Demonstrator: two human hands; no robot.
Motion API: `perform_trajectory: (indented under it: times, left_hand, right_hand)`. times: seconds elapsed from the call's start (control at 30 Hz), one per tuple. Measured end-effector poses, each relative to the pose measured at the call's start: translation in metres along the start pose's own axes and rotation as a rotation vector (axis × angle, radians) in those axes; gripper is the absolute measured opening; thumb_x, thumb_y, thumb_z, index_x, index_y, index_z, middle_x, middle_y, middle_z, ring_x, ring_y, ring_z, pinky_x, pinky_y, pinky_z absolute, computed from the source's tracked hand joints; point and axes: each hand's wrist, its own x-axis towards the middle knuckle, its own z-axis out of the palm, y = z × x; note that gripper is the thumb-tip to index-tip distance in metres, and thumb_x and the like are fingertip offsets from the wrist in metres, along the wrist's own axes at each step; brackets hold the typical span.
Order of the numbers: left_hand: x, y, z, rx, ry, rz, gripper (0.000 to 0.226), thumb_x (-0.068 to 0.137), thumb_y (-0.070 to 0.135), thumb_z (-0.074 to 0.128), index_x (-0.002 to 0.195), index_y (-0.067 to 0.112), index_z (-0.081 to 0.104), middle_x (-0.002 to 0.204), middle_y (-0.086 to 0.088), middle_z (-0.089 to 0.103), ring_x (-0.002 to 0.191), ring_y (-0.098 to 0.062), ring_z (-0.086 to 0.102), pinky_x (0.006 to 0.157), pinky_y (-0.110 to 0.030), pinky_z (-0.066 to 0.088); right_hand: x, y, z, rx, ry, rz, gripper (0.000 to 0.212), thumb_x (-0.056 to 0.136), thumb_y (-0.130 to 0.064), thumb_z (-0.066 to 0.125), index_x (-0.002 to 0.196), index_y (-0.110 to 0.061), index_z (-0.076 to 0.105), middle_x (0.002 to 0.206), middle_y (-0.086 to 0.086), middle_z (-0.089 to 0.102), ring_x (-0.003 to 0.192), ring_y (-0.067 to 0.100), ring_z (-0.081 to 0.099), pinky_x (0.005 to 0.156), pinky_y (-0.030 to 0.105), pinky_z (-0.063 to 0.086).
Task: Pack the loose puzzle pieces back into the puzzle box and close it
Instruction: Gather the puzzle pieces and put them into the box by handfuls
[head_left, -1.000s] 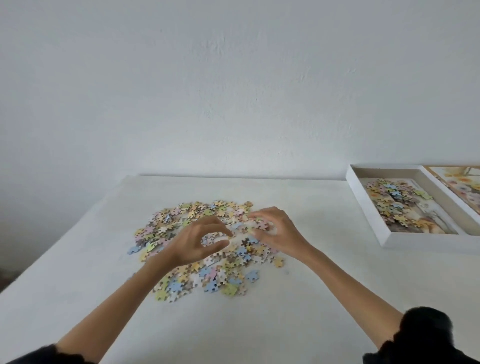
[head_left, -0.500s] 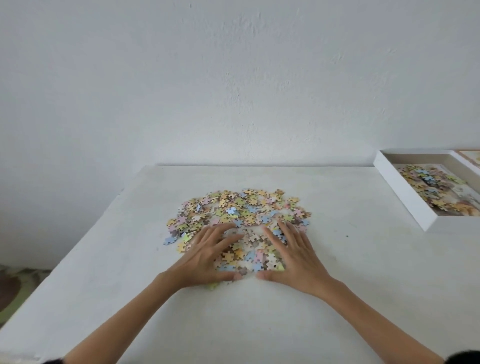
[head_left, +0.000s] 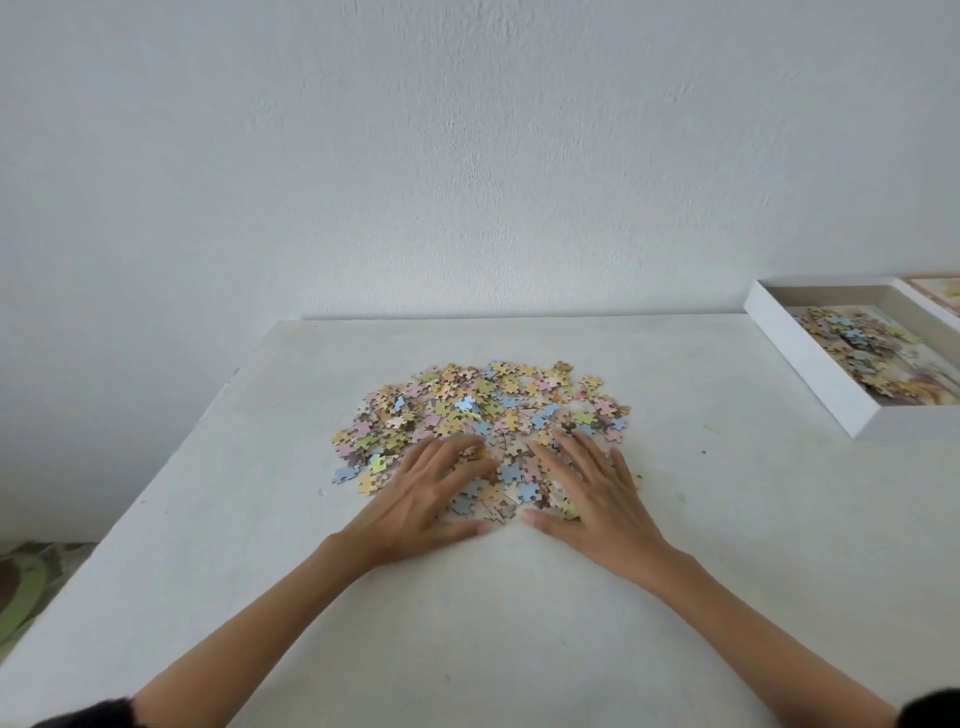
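White surface (head_left: 519, 649), open puzzle box (head_left: 810, 384) far right and part-filled, loose pile (head_left: 483, 400) in the middle with left grip (head_left: 426, 499) and right grip (head_left: 597, 499) lying flat, fingers straight, on its near edge, light slidey bits I reckon, so cup them from both sides rather than pinching.

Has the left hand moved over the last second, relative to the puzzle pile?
Yes. The left hand dropped from curled over the middle of the pile to lying flat on its near edge, thumb on the table.
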Motion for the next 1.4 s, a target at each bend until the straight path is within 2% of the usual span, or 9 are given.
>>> perform_trajectory:
  times: [0.1,0.27,0.4,0.53,0.67,0.83,1.0,1.23,1.4]
  left_hand:
    - [0.006,-0.004,-0.003,0.026,0.085,-0.073,0.063,0.086,0.067,0.031,0.135,0.029,0.038,0.144,-0.002,0.035,0.132,-0.016,0.034,0.111,-0.052,0.027]
    - [-0.011,-0.034,-0.011,-0.012,0.149,-0.324,0.075,0.076,0.080,0.025,0.137,0.035,0.031,0.149,-0.003,0.023,0.135,-0.020,0.026,0.112,-0.047,0.017]
    - [-0.016,-0.055,-0.007,-0.079,0.037,-0.514,0.105,0.059,0.092,0.025,0.145,0.034,0.010,0.154,-0.003,0.002,0.143,-0.025,0.008,0.115,-0.049,0.006]
    - [-0.001,-0.054,-0.006,-0.122,-0.064,-0.469,0.112,0.048,0.097,0.025,0.141,0.047,-0.013,0.156,-0.003,-0.012,0.144,-0.022,-0.011,0.112,-0.052,-0.007]
    - [0.005,-0.056,-0.001,-0.046,-0.077,-0.334,0.113,0.049,0.098,0.024,0.142,0.043,-0.011,0.156,0.000,0.009,0.143,-0.019,0.004,0.115,-0.049,0.009]
    - [0.009,-0.049,-0.002,-0.090,-0.032,-0.243,0.094,0.059,0.091,0.028,0.141,0.045,0.021,0.137,0.009,0.038,0.127,-0.013,0.029,0.101,-0.035,0.023]
    - [0.016,-0.049,-0.001,-0.151,0.017,-0.194,0.059,0.068,0.084,0.032,0.107,0.046,0.054,0.111,0.015,0.046,0.106,-0.010,0.038,0.083,-0.031,0.033]
    - [0.024,-0.051,-0.001,-0.239,0.107,-0.140,0.048,0.075,0.069,0.047,0.094,0.024,0.048,0.087,0.017,0.049,0.084,-0.012,0.048,0.065,-0.025,0.044]
    - [0.029,-0.051,-0.003,-0.345,0.162,-0.129,0.031,0.076,0.054,0.058,0.094,0.034,0.044,0.084,0.025,0.052,0.069,-0.004,0.054,0.059,-0.024,0.051]
  right_hand:
    - [0.007,0.008,0.001,0.040,0.100,0.004,0.092,0.064,-0.088,0.011,0.142,-0.041,0.008,0.155,-0.006,0.006,0.138,0.009,-0.007,0.115,0.053,-0.003]
    - [0.005,0.020,-0.006,0.022,-0.038,0.127,0.119,0.038,-0.099,0.016,0.138,-0.046,-0.019,0.154,0.001,-0.020,0.141,0.022,-0.019,0.112,0.049,-0.008]
    - [0.014,0.022,-0.006,0.006,-0.096,0.090,0.118,0.034,-0.100,0.014,0.131,-0.048,-0.029,0.146,-0.003,-0.034,0.136,0.019,-0.029,0.111,0.046,-0.012]
    - [0.023,0.025,-0.005,0.003,-0.095,0.023,0.114,0.040,-0.099,0.019,0.132,-0.050,-0.027,0.144,-0.008,-0.037,0.134,0.017,-0.030,0.109,0.040,-0.013]
    - [0.029,0.025,-0.004,-0.019,-0.097,-0.040,0.104,0.045,-0.097,0.013,0.134,-0.052,-0.016,0.152,-0.015,-0.015,0.140,0.015,-0.018,0.111,0.044,-0.011]
    - [0.032,0.024,-0.006,-0.013,0.020,-0.112,0.077,0.068,-0.084,0.020,0.135,-0.048,0.030,0.142,-0.014,0.031,0.130,0.015,0.024,0.108,0.045,0.017]
    - [0.042,0.023,-0.006,0.072,0.075,-0.119,0.057,0.070,-0.073,0.038,0.113,-0.041,0.055,0.120,-0.012,0.044,0.104,0.011,0.036,0.090,0.033,0.026]
    - [0.040,0.018,-0.006,0.221,0.119,-0.216,0.030,0.075,-0.044,0.051,0.095,-0.025,0.060,0.096,-0.007,0.048,0.089,0.005,0.044,0.071,0.009,0.034]
    - [0.044,0.020,-0.007,0.366,0.148,-0.198,0.028,0.078,-0.041,0.053,0.094,-0.020,0.064,0.089,-0.009,0.053,0.074,0.004,0.054,0.063,0.017,0.047]
